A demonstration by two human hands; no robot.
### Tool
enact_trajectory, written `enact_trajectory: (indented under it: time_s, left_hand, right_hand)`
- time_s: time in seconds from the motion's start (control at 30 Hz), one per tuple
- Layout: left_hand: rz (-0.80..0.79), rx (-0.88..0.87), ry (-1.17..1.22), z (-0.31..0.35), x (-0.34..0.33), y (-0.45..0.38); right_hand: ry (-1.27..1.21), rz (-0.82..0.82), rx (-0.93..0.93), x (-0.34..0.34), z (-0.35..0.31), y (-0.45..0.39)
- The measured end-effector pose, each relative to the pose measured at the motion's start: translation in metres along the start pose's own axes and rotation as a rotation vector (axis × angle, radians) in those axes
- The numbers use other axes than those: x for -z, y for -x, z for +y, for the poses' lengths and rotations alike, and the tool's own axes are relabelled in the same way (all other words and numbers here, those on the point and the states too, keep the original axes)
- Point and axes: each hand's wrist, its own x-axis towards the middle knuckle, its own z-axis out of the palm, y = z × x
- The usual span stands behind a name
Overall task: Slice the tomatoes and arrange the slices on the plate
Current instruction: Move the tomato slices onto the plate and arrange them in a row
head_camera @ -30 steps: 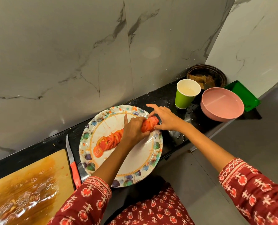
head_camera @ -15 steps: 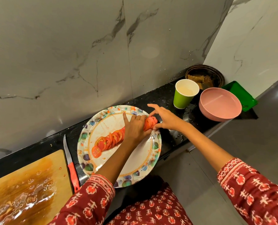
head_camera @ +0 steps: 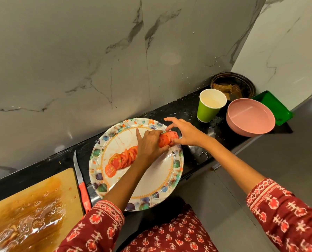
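Observation:
A floral-rimmed plate lies on the black counter. A row of overlapping tomato slices runs across its left half. At the plate's far right edge a short stack of tomato slices stands on edge between both hands. My left hand curls its fingers round the stack's left end, with the index finger pointing away. My right hand pinches the right end between thumb and fingers. A red-handled knife rests left of the plate, untouched.
A wet wooden cutting board sits at the lower left. To the right of the plate stand a green paper cup, a pink bowl, a dark bowl and a green tray. A marble wall rises right behind the counter.
Both hands stay on the stack of slices at the plate's right edge. Nothing else has visibly moved.

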Motion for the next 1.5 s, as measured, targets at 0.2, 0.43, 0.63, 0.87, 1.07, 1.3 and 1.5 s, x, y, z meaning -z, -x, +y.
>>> enact_trajectory:
  time_s: [0.2, 0.43, 0.63, 0.87, 1.07, 1.3, 1.5]
  left_hand:
    - [0.005, 0.001, 0.026, 0.0, -0.001, 0.001]
    - [0.053, 0.004, 0.075, 0.001, -0.002, 0.007]
    - [0.108, 0.01, 0.15, 0.002, -0.003, 0.012]
    - [0.147, 0.006, 0.169, 0.003, -0.005, 0.015]
    - [0.148, 0.015, 0.179, 0.004, -0.002, 0.016]
    - [0.108, 0.002, 0.13, 0.002, -0.004, 0.013]
    - [0.081, 0.001, 0.12, 0.001, -0.007, 0.01]
  right_hand:
    - [0.033, -0.015, 0.004, -0.005, -0.009, -0.004]
    - [-0.017, 0.047, -0.007, -0.009, -0.01, 0.0]
    - [-0.078, 0.011, -0.091, -0.004, -0.01, -0.003]
    - [-0.243, -0.003, -0.164, 0.001, -0.022, -0.006]
    - [-0.336, 0.079, -0.235, 0.003, -0.02, -0.006]
    - [-0.351, 0.118, -0.345, 0.004, -0.013, -0.01]
    - [-0.345, 0.161, -0.295, 0.005, -0.007, -0.009]
